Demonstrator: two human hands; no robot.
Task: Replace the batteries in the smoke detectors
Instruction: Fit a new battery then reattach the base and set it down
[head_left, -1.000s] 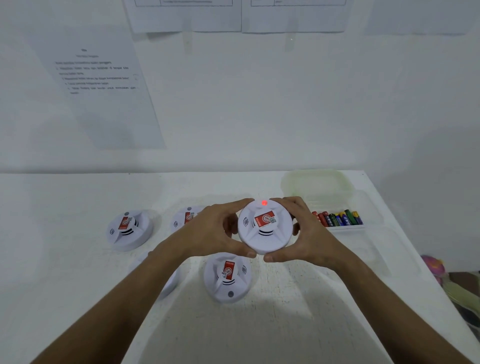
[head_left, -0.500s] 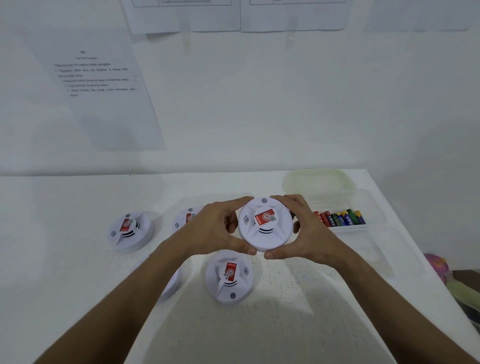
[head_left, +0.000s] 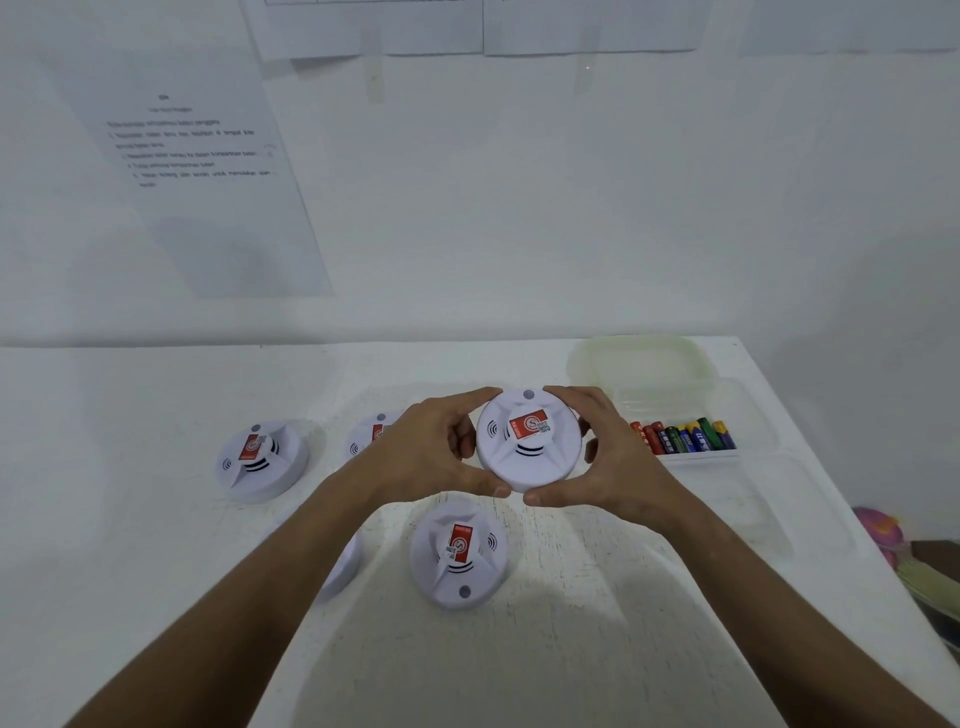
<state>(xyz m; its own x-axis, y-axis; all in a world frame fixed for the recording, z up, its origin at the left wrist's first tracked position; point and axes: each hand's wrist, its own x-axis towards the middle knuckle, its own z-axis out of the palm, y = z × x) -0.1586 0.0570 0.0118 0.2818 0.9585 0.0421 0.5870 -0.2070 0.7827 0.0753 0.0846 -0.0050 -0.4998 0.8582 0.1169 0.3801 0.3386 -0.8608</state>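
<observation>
A round white smoke detector (head_left: 527, 441) with a red label is held above the table between both hands. My left hand (head_left: 436, 449) grips its left rim, thumb near and fingers far. On the right rim, my right hand (head_left: 597, 457) grips the same way. Its indicator near the far edge is unlit. Three more detectors lie on the white table (head_left: 156, 597): one at the near centre (head_left: 460, 553), one at the left (head_left: 260, 460), one partly hidden behind my left hand (head_left: 366, 434). A further detector (head_left: 345, 566) peeks out under my left forearm.
A clear tray (head_left: 727, 457) at the right holds several coloured batteries (head_left: 683, 436). Behind it stands a pale lidded plastic box (head_left: 639, 361). Printed sheets (head_left: 197, 171) hang on the wall. The table's right edge runs near pink and green items (head_left: 883, 530) lower down.
The red indicator light on the held detector, lit one second ago, is now off. Both hands and the detector have stayed almost in place.
</observation>
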